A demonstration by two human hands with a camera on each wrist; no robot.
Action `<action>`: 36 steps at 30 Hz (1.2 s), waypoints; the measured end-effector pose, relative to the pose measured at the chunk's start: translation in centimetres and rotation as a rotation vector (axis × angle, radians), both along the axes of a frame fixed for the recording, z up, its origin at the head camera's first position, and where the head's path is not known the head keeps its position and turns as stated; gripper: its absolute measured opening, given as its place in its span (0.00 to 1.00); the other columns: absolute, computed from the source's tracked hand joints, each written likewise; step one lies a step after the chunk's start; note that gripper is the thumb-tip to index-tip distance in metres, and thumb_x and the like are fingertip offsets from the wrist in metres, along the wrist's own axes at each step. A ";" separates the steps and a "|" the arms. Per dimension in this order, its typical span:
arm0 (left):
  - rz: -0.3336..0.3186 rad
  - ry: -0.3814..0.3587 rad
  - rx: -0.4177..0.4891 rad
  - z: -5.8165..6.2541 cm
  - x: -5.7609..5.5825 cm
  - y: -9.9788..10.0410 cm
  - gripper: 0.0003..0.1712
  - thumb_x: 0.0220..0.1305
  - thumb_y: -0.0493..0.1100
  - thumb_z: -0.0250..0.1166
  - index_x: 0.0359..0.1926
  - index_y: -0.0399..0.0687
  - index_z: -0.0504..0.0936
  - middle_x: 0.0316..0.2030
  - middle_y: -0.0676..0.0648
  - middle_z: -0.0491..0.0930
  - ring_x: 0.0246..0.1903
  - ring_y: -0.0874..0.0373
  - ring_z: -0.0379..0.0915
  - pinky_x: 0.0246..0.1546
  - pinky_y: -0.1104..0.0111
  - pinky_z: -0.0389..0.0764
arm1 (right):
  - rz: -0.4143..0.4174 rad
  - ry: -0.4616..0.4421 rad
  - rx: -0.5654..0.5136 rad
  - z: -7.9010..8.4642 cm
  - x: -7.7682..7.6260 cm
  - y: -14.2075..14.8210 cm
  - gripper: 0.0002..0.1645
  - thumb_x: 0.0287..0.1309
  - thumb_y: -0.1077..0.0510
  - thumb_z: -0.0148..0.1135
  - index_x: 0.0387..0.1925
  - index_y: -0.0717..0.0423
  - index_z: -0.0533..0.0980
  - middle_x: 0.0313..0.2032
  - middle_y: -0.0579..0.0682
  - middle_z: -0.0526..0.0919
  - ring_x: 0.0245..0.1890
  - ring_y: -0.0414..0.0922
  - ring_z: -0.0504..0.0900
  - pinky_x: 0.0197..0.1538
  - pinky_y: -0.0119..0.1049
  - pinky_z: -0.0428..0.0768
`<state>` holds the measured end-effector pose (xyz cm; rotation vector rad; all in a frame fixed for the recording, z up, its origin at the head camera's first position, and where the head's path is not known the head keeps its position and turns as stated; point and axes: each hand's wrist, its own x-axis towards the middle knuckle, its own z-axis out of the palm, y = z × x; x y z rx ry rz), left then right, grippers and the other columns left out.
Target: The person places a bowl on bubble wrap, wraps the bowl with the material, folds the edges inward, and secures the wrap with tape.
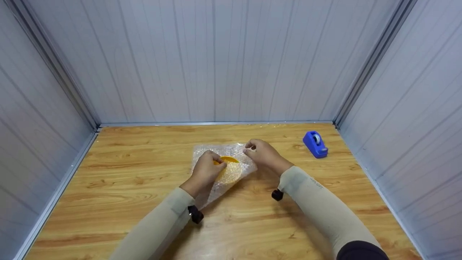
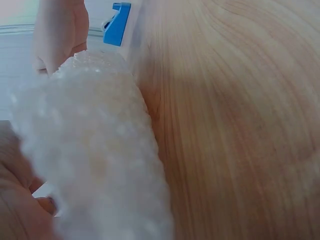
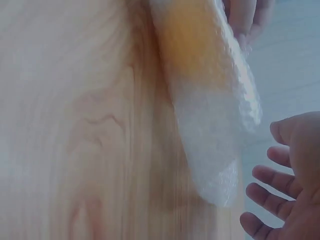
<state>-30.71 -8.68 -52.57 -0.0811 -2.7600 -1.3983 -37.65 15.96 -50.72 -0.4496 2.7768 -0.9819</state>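
Note:
A sheet of bubble wrap (image 1: 206, 148) lies on the table, one part folded over a round, plate-like yellow thing (image 1: 230, 159). Part of its yellow rim shows in the head view; the rest glows through the wrap (image 3: 207, 130) in the right wrist view. My left hand (image 1: 205, 168) pinches the folded wrap over the yellow thing between thumb and fingers. At the wrap's upper right edge is my right hand (image 1: 265, 155). Its fingers (image 3: 270, 180) are spread and loosely bent beside the wrap, with a gap between them in the right wrist view.
A blue tape dispenser (image 1: 315, 144) with a roll in it stands toward the back right of the wooden table (image 1: 137, 162). Pale panel walls (image 1: 231, 65) close in the back and both sides. Small black cameras (image 1: 277, 195) sit at both wrists.

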 end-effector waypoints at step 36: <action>-0.003 0.038 -0.023 -0.1 0.1 0.3 0.08 0.70 0.38 0.76 0.36 0.35 0.92 0.54 0.41 0.88 0.57 0.41 0.86 0.63 0.52 0.90 | -0.016 0.198 -0.004 -2.2 -1.0 1.1 0.15 0.82 0.59 0.64 0.63 0.58 0.86 0.63 0.54 0.85 0.62 0.54 0.89 0.67 0.52 0.90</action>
